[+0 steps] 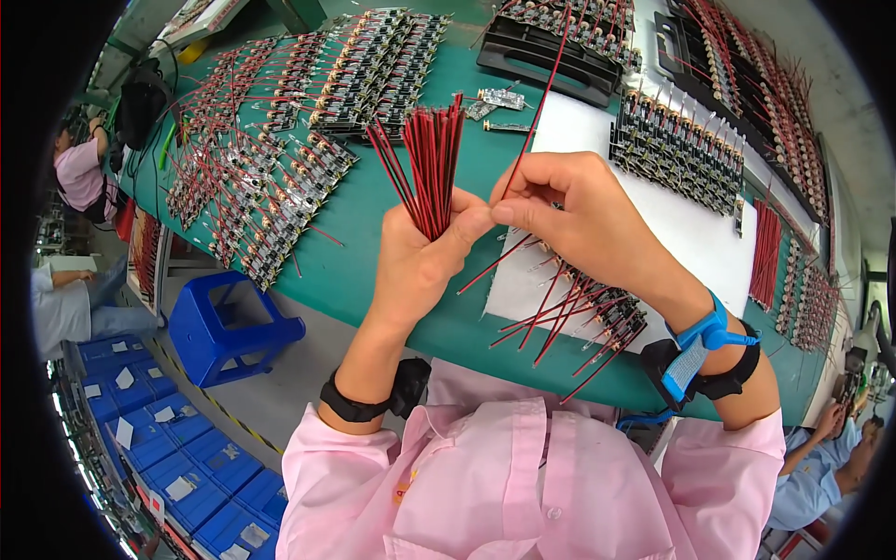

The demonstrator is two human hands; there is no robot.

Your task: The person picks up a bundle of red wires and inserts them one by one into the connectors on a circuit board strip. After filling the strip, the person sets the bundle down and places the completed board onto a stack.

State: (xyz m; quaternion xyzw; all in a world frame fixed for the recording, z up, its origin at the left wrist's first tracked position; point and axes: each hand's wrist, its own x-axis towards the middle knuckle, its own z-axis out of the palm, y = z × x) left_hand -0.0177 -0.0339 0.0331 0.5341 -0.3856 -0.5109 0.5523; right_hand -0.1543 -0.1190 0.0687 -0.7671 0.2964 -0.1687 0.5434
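A thick bundle of red and black wires stands upright in my left hand, whose fingers are wrapped round its lower part. My right hand pinches a single red and black wire between thumb and fingers. The wire's long end points up and away, and its lower end passes down past the fingertips. Both hands' fingertips meet above the green table. Below my right hand lies a row of small circuit boards with loose wires fanning toward me, partly hidden by the hand.
Wired circuit boards fill the table's left. A few loose boards lie beyond my hands, near a black tray. More boards rest on a white sheet. A blue stool stands left; other people sit at both sides.
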